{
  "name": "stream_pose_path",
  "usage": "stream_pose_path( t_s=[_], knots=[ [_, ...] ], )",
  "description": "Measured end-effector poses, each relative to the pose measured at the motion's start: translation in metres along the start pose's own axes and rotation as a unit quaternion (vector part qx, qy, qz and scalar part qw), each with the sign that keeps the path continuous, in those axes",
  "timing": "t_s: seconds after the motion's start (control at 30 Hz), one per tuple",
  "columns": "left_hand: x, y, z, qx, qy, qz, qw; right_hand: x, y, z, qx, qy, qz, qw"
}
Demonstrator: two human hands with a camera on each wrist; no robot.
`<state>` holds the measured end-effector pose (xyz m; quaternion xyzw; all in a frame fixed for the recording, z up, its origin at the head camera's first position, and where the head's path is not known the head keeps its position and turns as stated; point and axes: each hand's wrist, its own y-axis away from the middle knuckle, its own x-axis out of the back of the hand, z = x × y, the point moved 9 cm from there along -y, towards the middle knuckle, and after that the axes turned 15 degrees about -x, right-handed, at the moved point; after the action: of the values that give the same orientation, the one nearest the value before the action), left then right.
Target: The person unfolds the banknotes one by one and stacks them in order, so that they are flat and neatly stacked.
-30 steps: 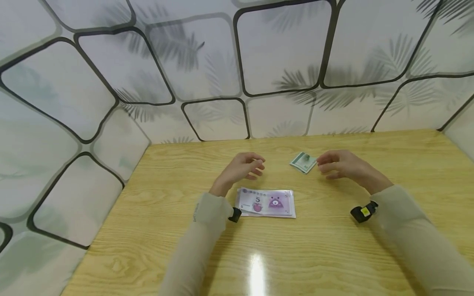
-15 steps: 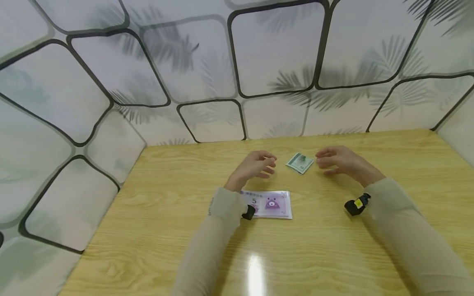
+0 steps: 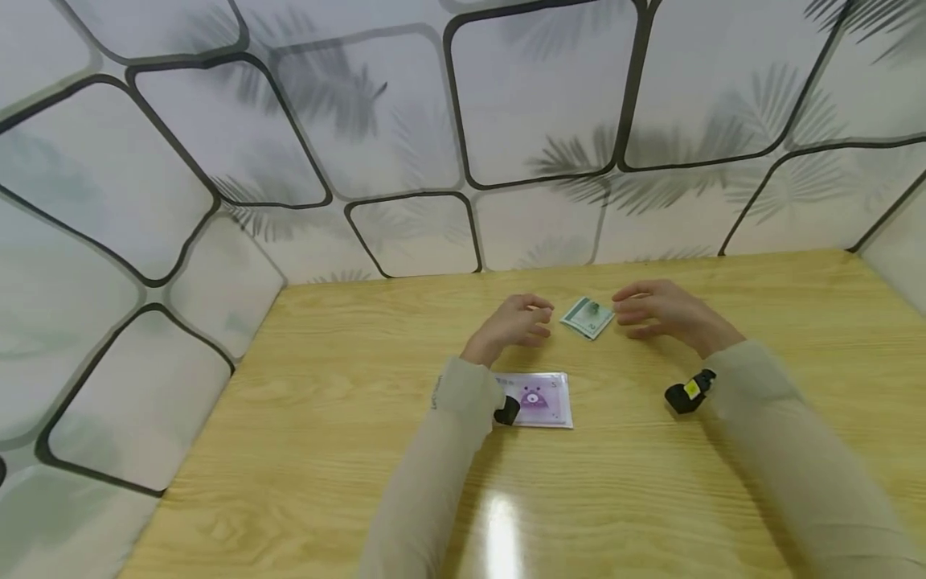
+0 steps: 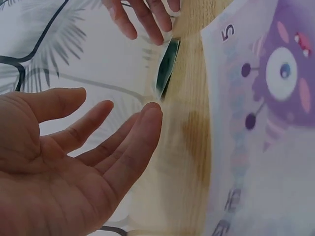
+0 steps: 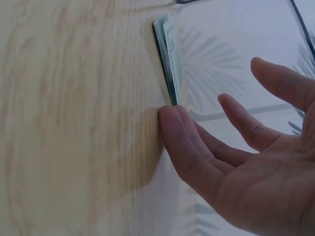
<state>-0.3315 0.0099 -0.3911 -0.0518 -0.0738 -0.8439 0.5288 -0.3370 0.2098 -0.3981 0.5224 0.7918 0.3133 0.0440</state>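
Observation:
A folded green banknote (image 3: 587, 318), play-money style, lies on the table between my two hands; in the right wrist view its folded layers (image 5: 168, 56) show edge-on. My left hand (image 3: 512, 328) is at its left side, fingers relaxed and slightly bent, holding nothing. On the other side my right hand (image 3: 669, 315) has its fingertips (image 5: 171, 118) close to the note's edge, thumb spread apart, also holding nothing. Nearer to me lies a stack of purple play banknotes (image 3: 546, 400) marked 5, partly covered by my left wrist and its camera.
The wooden table (image 3: 325, 418) reaches to a wall (image 3: 542, 217) with a leaf-and-frame pattern at the back, and another such wall (image 3: 108, 338) stands at the left. A light reflection shines near the front.
My left hand has moved right toward the folded green banknote, and its forearm now covers more of the purple stack. The right hand has shifted slightly. The green note stays on the table.

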Motion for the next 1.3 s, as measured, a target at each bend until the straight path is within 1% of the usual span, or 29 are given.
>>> stream_pose_path(
  t_s=[0.17,0.37,0.47,0.6,0.77,0.93,1.03,1.13,1.23,1.3],
  knots=[
    [-0.002,-0.006,-0.004,0.008,0.033,-0.002,0.9994,-0.004,-0.003,-0.003,-0.003,-0.017,0.000,0.9998],
    [-0.002,-0.010,-0.006,0.009,0.028,0.022,0.9993,-0.004,-0.003,-0.003,-0.005,-0.028,0.007,0.9996],
    [-0.006,-0.013,-0.009,0.010,0.038,0.035,0.9986,-0.004,-0.003,-0.003,-0.005,-0.034,0.007,0.9994],
    [-0.015,-0.017,-0.014,0.022,0.058,0.045,0.9971,-0.003,-0.001,0.000,-0.010,-0.033,0.007,0.9994],
    [-0.023,-0.019,-0.015,0.022,0.071,0.046,0.9961,-0.003,0.002,0.002,-0.009,-0.038,0.003,0.9992],
    [-0.021,-0.020,-0.017,0.016,0.066,0.047,0.9966,-0.007,-0.004,0.001,-0.005,-0.053,-0.007,0.9986],
    [-0.019,-0.023,-0.014,-0.001,0.049,0.045,0.9978,-0.007,-0.005,-0.001,-0.004,-0.049,-0.004,0.9988],
    [-0.018,-0.026,-0.008,-0.032,0.015,0.046,0.9983,-0.006,-0.005,-0.002,-0.002,-0.045,0.002,0.9990],
    [-0.018,-0.028,-0.001,-0.065,-0.038,0.045,0.9961,-0.006,-0.005,-0.002,0.000,-0.045,0.001,0.9990],
    [-0.019,-0.030,0.003,-0.078,-0.073,0.043,0.9933,-0.007,-0.006,-0.002,0.001,-0.046,-0.002,0.9989]
  ],
)
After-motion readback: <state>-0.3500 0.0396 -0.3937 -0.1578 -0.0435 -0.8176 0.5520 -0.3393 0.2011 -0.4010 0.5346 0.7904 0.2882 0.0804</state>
